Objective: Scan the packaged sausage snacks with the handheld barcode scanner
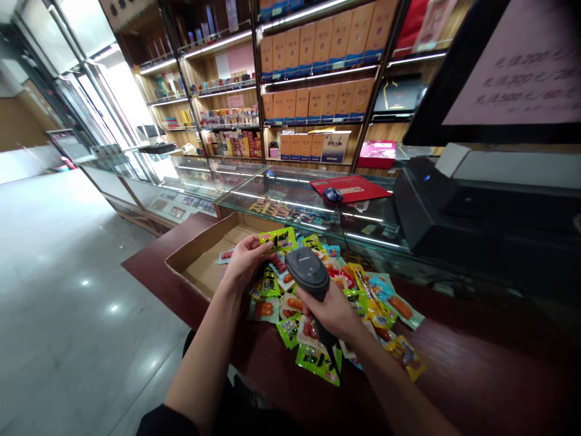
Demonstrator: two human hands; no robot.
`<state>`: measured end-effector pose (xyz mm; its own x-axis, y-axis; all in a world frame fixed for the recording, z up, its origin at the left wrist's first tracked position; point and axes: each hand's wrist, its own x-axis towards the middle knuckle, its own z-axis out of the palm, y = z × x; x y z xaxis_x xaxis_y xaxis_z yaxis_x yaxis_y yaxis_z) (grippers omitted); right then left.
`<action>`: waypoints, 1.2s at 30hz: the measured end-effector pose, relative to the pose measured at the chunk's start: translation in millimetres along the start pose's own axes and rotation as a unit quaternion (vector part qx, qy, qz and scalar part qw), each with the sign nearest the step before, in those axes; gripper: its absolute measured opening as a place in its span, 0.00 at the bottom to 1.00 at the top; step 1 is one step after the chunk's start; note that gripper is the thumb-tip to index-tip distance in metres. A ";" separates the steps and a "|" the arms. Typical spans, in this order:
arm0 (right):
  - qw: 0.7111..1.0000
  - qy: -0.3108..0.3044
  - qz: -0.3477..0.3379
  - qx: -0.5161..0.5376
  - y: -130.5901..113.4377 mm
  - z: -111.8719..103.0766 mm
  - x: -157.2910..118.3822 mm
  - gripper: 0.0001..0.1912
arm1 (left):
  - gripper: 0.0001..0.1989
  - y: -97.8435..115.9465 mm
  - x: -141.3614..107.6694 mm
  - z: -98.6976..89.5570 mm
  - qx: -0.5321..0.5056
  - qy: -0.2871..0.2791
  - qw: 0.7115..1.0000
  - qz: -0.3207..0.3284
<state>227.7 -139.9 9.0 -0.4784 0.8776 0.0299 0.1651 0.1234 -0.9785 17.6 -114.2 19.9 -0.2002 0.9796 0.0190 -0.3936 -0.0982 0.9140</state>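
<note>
My left hand (247, 259) is closed on the near edge of a green snack packet (280, 240), lifted over the pile beside the box. Wrapped around the handle of a dark grey barcode scanner (308, 269) is my right hand (333, 309); the scanner's head tilts toward the green packet, apart from it. Beneath both hands spreads a heap of snack packets, among them a clear sausage packet (264, 309), a green packet (320, 363) at the front and a yellow packet (406, 356) at the right. Part of the heap is hidden by the scanner and my right arm.
An open cardboard box (200, 281) stands at the left on the dark red table (254, 357). Behind runs a glass counter (245, 188) with a red mat (358, 186) and a mouse (333, 194). A black monitor stand (436, 206) rises at the right.
</note>
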 end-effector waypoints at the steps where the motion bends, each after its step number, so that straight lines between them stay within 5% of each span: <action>1: 1.000 -0.002 0.001 0.001 -0.4 -0.1 -0.1 0.13 | 0.20 1.3 0.3 -3.2 0.004 0.008 1.000 0.000; 5: 1.000 -0.006 0.019 0.023 -2.4 0.3 0.2 0.16 | 0.21 13.3 1.6 -27.2 0.025 0.056 0.998 0.013; 14: 0.998 0.006 0.048 0.035 2.5 -2.0 2.6 0.18 | 0.22 59.3 -20.3 -112.9 0.054 0.193 0.973 0.113; 19: 0.998 0.033 0.035 0.037 11.6 -7.4 7.4 0.20 | 0.24 62.0 -33.4 -128.8 0.072 0.234 0.963 0.114; 25: 0.998 0.050 0.020 0.035 9.8 -18.5 8.1 0.20 | 0.24 46.0 -23.1 -110.1 0.072 0.191 0.975 0.089; 36: 0.997 0.068 0.006 0.031 -3.5 -50.0 1.8 0.19 | 0.21 -30.6 2.4 -11.5 0.157 0.027 0.987 0.008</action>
<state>269.5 -115.6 22.7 -0.3540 0.9343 0.0418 0.1140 0.0875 -0.9896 18.8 -110.8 -12.6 -0.2548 0.9668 0.0199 -0.0947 -0.0454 0.9945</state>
